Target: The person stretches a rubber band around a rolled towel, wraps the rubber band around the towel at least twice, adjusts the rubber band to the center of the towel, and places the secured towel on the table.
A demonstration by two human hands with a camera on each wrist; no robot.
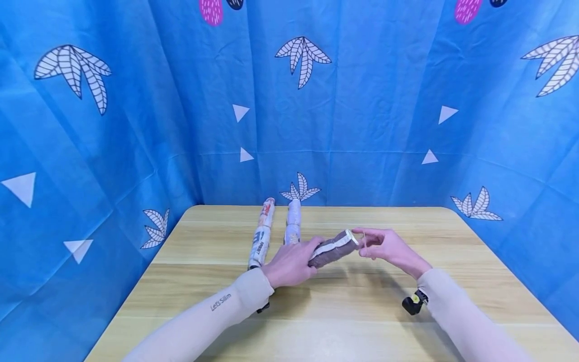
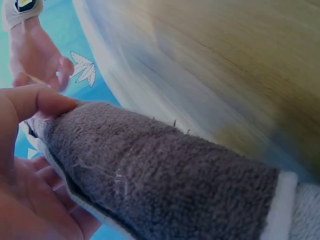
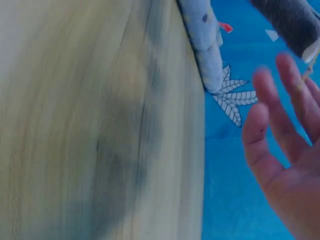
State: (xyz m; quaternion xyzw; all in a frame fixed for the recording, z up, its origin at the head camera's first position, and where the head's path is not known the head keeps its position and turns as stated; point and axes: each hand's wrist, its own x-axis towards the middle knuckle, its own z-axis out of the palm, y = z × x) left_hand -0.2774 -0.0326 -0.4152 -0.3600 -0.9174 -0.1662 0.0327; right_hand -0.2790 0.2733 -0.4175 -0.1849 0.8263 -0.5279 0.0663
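Note:
My left hand grips a tight roll of fuzzy brown cloth with white edging, held tilted above the table. In the left wrist view, the thumb presses on top of the brown roll and the fingers lie beneath it. My right hand is close by the roll's far end, its fingers bent and spread. A thin rubber band is stretched across those fingers. The right wrist view shows the band right beside the roll's end.
Two more cloth rolls lie side by side toward the table's back: a white printed one and a pale lilac one. The wooden table reaches back to a blue patterned curtain. A small black device hangs at the right cuff.

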